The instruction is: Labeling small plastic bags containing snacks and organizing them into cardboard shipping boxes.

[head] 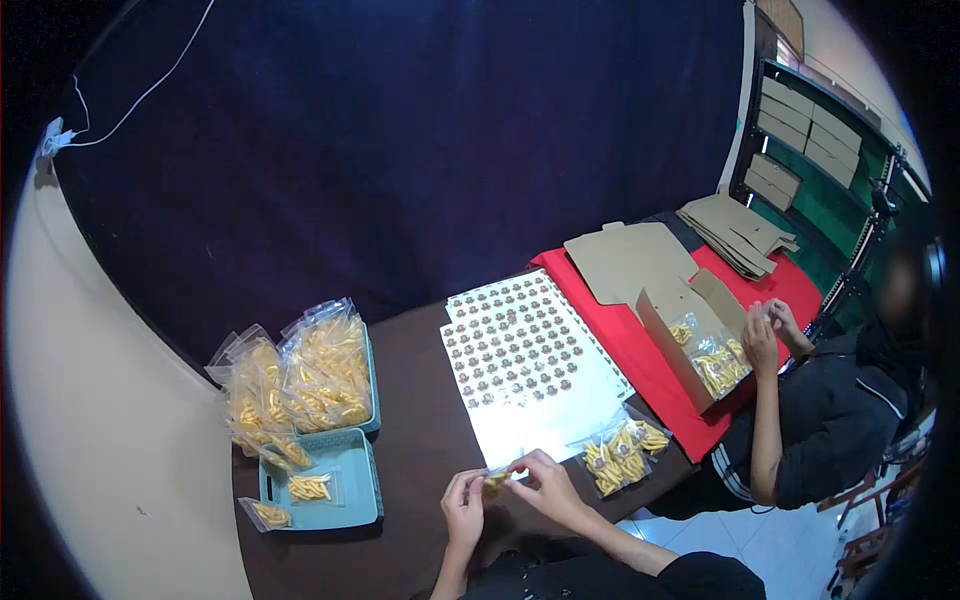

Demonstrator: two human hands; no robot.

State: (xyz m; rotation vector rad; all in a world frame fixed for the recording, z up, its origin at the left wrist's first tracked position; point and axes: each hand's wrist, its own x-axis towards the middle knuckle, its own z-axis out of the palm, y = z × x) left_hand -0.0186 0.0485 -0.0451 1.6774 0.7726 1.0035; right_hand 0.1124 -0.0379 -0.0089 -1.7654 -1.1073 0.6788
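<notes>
Just in front of the body, a small clear bag of yellow stick snacks [495,484] is held up between both hands. My left hand [463,507] pinches its left side, and my right hand [551,487] has its thumb and fingers at its right edge. Right behind the bag lies a white sheet of round stickers [514,375], with part of its lower area bare of stickers. To the right of my right hand rest several filled snack bags [619,457], some bearing a round sticker. The bag's own front is partly hidden by fingers.
At left, a teal basket [352,510] holds a few snack bags; another teal basket [373,375] behind it is heaped with bagged snacks [322,367]. At right, a co-worker [832,420] reaches over an open cardboard box [667,352] on red cloth [585,322]. Flattened cardboard [739,229] lies behind.
</notes>
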